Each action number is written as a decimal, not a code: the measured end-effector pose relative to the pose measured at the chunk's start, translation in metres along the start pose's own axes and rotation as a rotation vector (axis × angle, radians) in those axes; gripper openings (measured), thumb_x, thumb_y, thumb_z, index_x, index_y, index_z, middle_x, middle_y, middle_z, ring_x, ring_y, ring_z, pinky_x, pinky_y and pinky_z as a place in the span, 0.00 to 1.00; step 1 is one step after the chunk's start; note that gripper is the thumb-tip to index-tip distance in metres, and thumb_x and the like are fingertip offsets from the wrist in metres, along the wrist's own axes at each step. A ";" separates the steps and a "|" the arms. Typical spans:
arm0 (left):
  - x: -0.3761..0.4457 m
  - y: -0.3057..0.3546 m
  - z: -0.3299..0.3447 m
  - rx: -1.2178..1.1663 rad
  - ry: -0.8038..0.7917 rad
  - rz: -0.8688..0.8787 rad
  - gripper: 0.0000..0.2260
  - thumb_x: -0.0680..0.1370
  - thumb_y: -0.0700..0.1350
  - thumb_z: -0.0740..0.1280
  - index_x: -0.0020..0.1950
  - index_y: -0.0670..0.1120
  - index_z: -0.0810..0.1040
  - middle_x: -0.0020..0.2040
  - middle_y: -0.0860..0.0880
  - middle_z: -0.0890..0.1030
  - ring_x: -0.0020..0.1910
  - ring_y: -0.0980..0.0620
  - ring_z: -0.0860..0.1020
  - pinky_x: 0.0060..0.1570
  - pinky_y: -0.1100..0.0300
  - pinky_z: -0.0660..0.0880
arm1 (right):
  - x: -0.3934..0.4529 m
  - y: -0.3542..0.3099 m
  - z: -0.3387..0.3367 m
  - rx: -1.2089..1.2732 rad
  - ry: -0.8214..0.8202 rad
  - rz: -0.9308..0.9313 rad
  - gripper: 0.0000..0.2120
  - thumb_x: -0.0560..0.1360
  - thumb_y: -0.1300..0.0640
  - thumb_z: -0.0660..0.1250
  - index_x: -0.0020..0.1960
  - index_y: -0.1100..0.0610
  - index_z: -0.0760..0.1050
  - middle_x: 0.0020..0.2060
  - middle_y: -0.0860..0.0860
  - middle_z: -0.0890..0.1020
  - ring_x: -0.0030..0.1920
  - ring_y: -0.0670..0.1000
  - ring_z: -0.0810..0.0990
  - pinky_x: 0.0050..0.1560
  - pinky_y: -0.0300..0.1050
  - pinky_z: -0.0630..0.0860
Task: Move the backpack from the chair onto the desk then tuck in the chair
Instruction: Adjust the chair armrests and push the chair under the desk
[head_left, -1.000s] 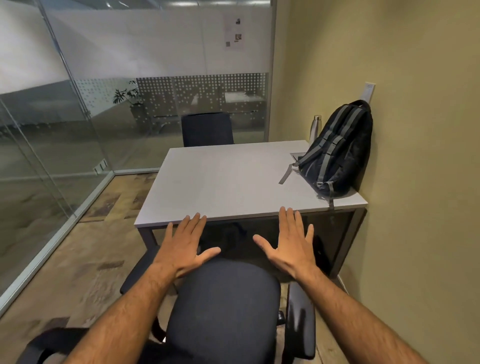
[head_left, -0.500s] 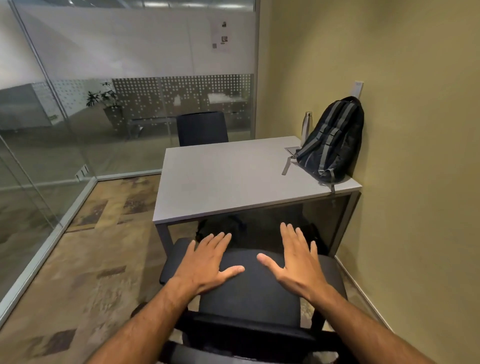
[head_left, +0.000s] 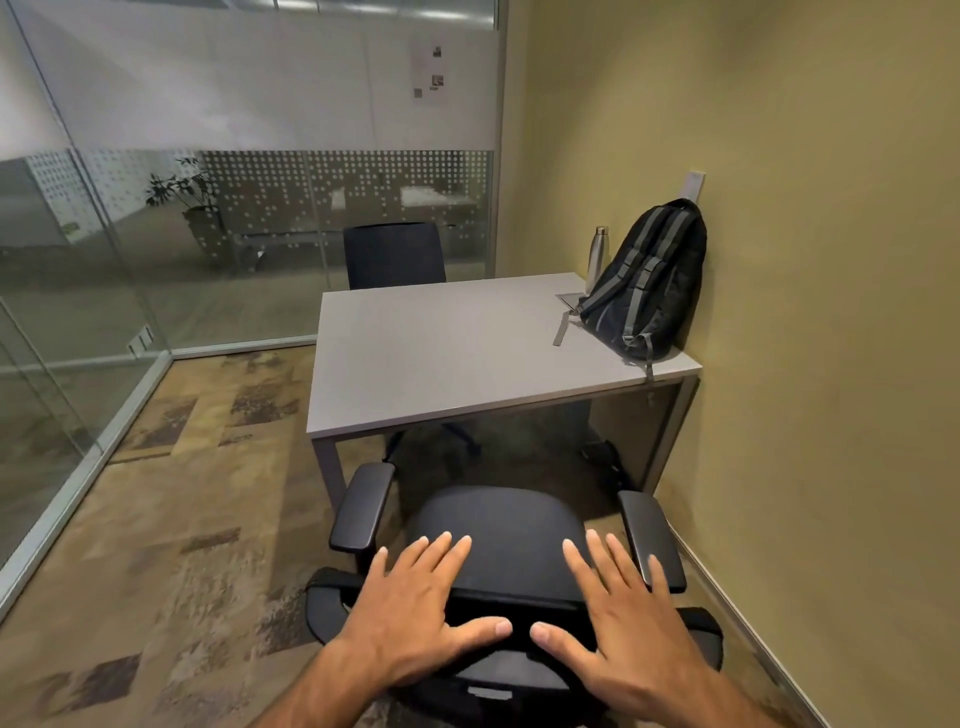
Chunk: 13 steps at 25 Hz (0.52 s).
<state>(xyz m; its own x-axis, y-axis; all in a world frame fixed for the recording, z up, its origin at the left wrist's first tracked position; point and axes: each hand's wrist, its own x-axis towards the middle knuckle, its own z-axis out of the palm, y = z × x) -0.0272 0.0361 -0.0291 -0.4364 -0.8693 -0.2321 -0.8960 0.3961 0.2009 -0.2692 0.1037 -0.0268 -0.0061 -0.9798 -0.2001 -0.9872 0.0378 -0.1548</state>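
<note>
A black backpack with grey straps stands on the far right corner of the grey desk, leaning against the yellow wall. A black office chair with armrests stands on the floor in front of the desk, its seat facing the desk and outside the desk's edge. My left hand and my right hand hover flat over the top of the chair's backrest, fingers spread and empty; whether they touch it I cannot tell.
A steel bottle stands behind the backpack. A second black chair sits at the desk's far side. Glass walls close off the left and back, the yellow wall the right. Patterned carpet lies to the left.
The view has pulled back from the desk and the chair now stands further out from it, its whole seat showing. My hands have stayed open over its backrest.
</note>
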 end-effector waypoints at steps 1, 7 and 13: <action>-0.005 0.001 0.001 0.011 0.003 0.001 0.56 0.61 0.86 0.40 0.83 0.58 0.45 0.84 0.55 0.49 0.83 0.52 0.46 0.80 0.40 0.44 | -0.004 -0.001 0.001 -0.012 -0.008 0.013 0.55 0.62 0.15 0.33 0.82 0.43 0.34 0.82 0.49 0.36 0.81 0.51 0.32 0.78 0.62 0.32; -0.013 0.013 0.005 0.019 0.111 0.002 0.50 0.67 0.84 0.46 0.82 0.59 0.42 0.84 0.56 0.44 0.82 0.54 0.42 0.80 0.43 0.38 | -0.006 0.006 -0.004 0.004 -0.048 0.035 0.58 0.57 0.13 0.31 0.80 0.42 0.30 0.82 0.48 0.33 0.80 0.50 0.29 0.78 0.62 0.30; 0.003 0.037 0.002 -0.017 0.118 -0.006 0.52 0.67 0.84 0.47 0.82 0.57 0.39 0.84 0.56 0.41 0.82 0.54 0.39 0.80 0.42 0.40 | 0.012 0.038 -0.010 -0.027 -0.047 0.020 0.59 0.56 0.13 0.29 0.81 0.43 0.31 0.82 0.49 0.35 0.80 0.50 0.29 0.79 0.62 0.31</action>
<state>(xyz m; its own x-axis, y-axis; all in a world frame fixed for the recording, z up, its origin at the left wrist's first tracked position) -0.0621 0.0483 -0.0241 -0.4170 -0.9010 -0.1195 -0.8967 0.3864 0.2157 -0.3080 0.0909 -0.0253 -0.0186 -0.9684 -0.2486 -0.9909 0.0509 -0.1243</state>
